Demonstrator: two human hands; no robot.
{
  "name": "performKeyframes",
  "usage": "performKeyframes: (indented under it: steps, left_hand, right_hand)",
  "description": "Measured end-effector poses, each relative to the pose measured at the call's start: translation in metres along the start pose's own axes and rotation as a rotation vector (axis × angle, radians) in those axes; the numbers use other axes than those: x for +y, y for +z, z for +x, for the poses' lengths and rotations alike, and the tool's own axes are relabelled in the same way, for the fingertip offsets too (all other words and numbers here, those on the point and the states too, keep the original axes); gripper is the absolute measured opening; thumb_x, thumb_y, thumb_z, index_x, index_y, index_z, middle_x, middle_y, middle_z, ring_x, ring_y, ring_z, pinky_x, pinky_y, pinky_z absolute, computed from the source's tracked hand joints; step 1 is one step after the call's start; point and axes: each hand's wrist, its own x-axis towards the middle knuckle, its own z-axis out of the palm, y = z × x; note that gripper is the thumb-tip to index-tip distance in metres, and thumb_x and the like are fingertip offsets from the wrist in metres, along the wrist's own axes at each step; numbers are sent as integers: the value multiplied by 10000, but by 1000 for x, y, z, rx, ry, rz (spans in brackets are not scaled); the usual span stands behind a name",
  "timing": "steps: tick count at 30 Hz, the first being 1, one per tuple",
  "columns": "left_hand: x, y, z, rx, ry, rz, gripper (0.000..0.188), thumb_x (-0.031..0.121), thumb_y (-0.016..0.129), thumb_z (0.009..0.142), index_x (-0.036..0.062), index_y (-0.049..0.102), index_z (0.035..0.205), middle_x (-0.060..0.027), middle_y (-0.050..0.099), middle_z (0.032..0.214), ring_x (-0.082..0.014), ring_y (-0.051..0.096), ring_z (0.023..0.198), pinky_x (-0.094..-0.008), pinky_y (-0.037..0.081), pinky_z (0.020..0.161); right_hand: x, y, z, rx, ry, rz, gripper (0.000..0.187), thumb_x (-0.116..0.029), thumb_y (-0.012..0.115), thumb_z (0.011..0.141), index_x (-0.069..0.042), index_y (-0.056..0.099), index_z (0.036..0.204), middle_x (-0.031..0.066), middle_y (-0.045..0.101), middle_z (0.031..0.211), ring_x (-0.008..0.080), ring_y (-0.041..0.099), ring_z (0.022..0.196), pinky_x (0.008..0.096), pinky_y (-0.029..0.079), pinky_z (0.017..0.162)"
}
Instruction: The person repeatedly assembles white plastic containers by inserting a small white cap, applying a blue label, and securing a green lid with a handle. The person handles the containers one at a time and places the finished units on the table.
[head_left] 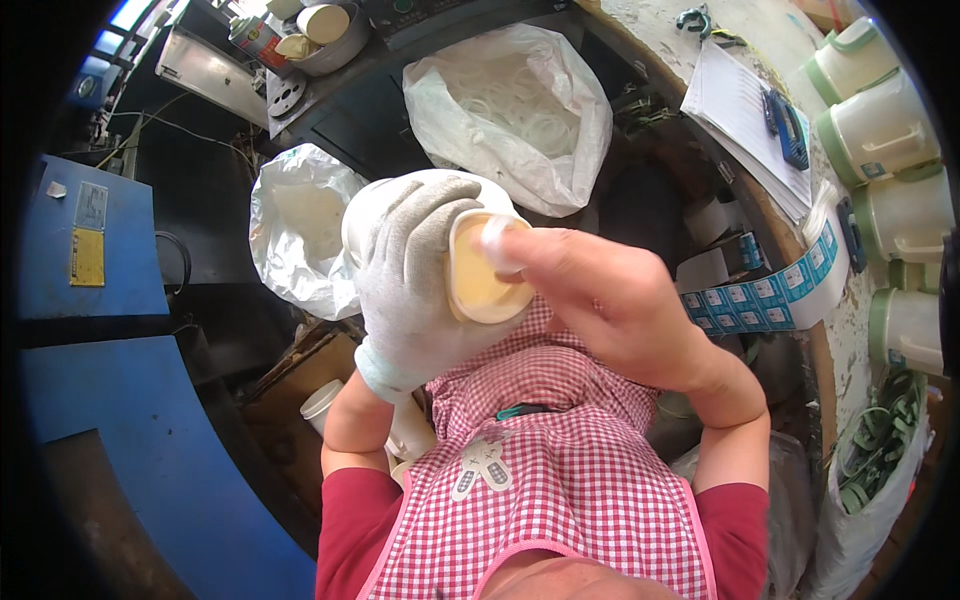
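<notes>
Left hand: gloved in white knit, the left hand (405, 275) wraps around a white plastic jar (400, 200) and holds it tilted, mouth toward the person, in front of the chest.
Right hand: bare, the right hand (610, 300) reaches across the jar's mouth; its fingertips (500, 245) pinch the edge of a thin, pale sealing ring (492, 242) and press it at the upper rim.
Jar mouth: a cream-coloured round opening (480, 275) faces the camera, between the two hands and touching both.
Doing the step well: judging from the grip, the ring wants seating evenly all round; the gloved hand should keep the jar steady while the bare fingers work along the rim, so the ring does not twist or pop out on one side.
Clothing: a red-and-white checked apron (560, 480) over red sleeves fills the lower middle.
Near surroundings: two white plastic bags stand beyond the hands, one (510, 110) filled with pale rings, the other (300, 230) just left of the jar.
Bench at right: a worn work surface (660, 30) carries a stack of papers (745, 120), a strip of blue-and-white labels (770, 290) and a row of white jars with green lids (880, 130).
Room: blue machinery (110, 430) stands at left; a bag of green rings (880, 450) hangs at lower right.
</notes>
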Motion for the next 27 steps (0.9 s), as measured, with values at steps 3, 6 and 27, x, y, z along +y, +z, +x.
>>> performKeyframes:
  steps: [3, 6, 27]
  left_hand:
    - [3, 0, 0, -44, 13, -32, 748, 259, 954, 672, 43, 599, 1294, -165, 635, 1339, -398, 612, 1249, -505, 484, 1086]
    - [4, 6, -4, -47, -14, -22, 822, 273, 968, 612, 80, 607, 1326, -139, 619, 1395, -367, 597, 1288, -515, 426, 1135]
    - [-130, 24, 105, -588, 369, -1306, 550, 159, 683, 941, 35, 520, 1452, -169, 625, 1403, -260, 623, 1289, -406, 501, 1109]
  right_hand:
    - [-13, 3, -1, -114, -27, -411, 408, 36, 703, 819, -19, 701, 1224, 190, 712, 1210, 289, 757, 987, 347, 627, 750]
    - [-15, 13, 5, -122, -56, -554, 351, -73, 733, 782, -20, 703, 1128, 174, 702, 1112, 279, 738, 866, 354, 616, 706]
    - [51, -110, -288, 284, 1160, -1016, 293, -294, 679, 1016, -41, 671, 870, 107, 643, 824, 270, 636, 766, 367, 511, 729]
